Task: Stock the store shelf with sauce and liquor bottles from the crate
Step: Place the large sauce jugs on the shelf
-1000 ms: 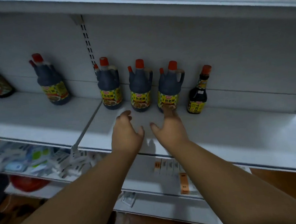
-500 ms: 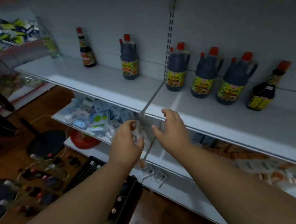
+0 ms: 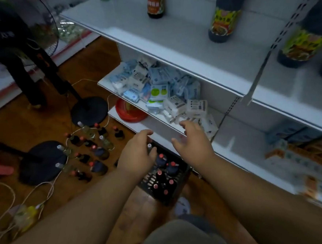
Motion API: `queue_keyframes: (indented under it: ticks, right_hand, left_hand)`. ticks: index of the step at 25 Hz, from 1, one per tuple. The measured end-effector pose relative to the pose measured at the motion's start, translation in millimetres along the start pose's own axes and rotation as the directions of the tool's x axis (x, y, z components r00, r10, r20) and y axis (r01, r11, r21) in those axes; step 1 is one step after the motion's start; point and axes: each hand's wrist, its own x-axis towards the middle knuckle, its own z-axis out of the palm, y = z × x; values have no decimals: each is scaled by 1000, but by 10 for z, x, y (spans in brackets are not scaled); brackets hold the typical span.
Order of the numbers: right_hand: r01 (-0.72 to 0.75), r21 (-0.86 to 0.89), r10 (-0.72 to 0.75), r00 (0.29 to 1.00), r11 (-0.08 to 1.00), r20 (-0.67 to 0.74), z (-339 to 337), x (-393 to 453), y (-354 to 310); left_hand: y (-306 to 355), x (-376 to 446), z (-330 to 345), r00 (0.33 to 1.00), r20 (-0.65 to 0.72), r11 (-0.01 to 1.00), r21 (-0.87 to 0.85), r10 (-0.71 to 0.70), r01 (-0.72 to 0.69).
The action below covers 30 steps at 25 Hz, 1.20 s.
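A black plastic crate (image 3: 150, 177) stands on the wooden floor against the shelf unit, holding several dark red-capped bottles (image 3: 166, 173). My left hand (image 3: 136, 155) hovers above the crate's far corner, fingers relaxed and empty. My right hand (image 3: 191, 143) is spread just to the right of it, above the crate, also empty. On the white upper shelf (image 3: 179, 36) stand dark sauce bottles with yellow labels (image 3: 223, 20), a large one at the right edge (image 3: 303, 43), and a slimmer bottle with an orange label (image 3: 155, 5).
Several more bottles (image 3: 90, 147) stand loose on the floor left of the crate, among white cables. Two black fan bases (image 3: 89, 110) and a person's dark legs (image 3: 24, 61) are at the left. The lower shelf holds white and blue packets (image 3: 159, 89) and a red bowl (image 3: 130, 112).
My view has swung down and left from the upper shelf to the floor. Both hands have dropped from the shelf edge to above the crate, still empty.
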Motion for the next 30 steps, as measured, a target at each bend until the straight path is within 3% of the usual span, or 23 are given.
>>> queue_keyframes:
  ticks: [5, 8, 10, 13, 15, 17, 19, 22, 24, 27, 30]
  right_hand:
    - [-66, 36, 63, 994, 997, 88, 362, 543, -124]
    - [-178, 51, 169, 975, 983, 145, 715, 719, -227]
    - [-284, 69, 276, 955, 956, 106, 992, 805, -164]
    - [-498, 86, 493, 867, 863, 79, 1376, 772, -90]
    - [-610, 46, 605, 791, 791, 87, 1604, 782, 30]
    - [-661, 3, 658, 747, 750, 91, 1800, 815, 199]
    - [-714, 26, 708, 697, 699, 115, 2134, 862, 424]
    - [-736, 44, 726, 674, 675, 139, 2701, 899, 921]
    - [-776, 33, 762, 626, 630, 163, 3051, 897, 1328]
    - [-791, 1, 775, 601, 612, 196, 3510, 891, 1952]
    - [-762, 0, 749, 636, 648, 187, 3889, 959, 2548]
  left_hand:
    - [-375, 390, -172, 980, 193, 998, 26, -55, 51]
    - [-735, 726, -214, 955, 290, 998, 14, -59, 57]
    - [-972, 1019, -119, 914, 406, 999, -45, 3, 16]
    - [-1341, 1423, 115, 816, 570, 995, -74, 92, -61]
    - [-1607, 1618, 341, 781, 619, 991, -135, 85, -1]
    - [-1740, 1701, 574, 702, 713, 960, -199, 4, 197]
    - [-1880, 1709, 894, 589, 795, 853, -200, -146, 482]
    - [-2118, 1683, 1480, 482, 810, 682, -145, -334, 717]
    - [-2315, 1680, 1931, 387, 822, 484, -159, -418, 860]
    - [-2591, 1687, 2659, 274, 853, 294, -151, -444, 944]
    - [-2793, 1779, 3410, 243, 888, 199, -177, -389, 964]
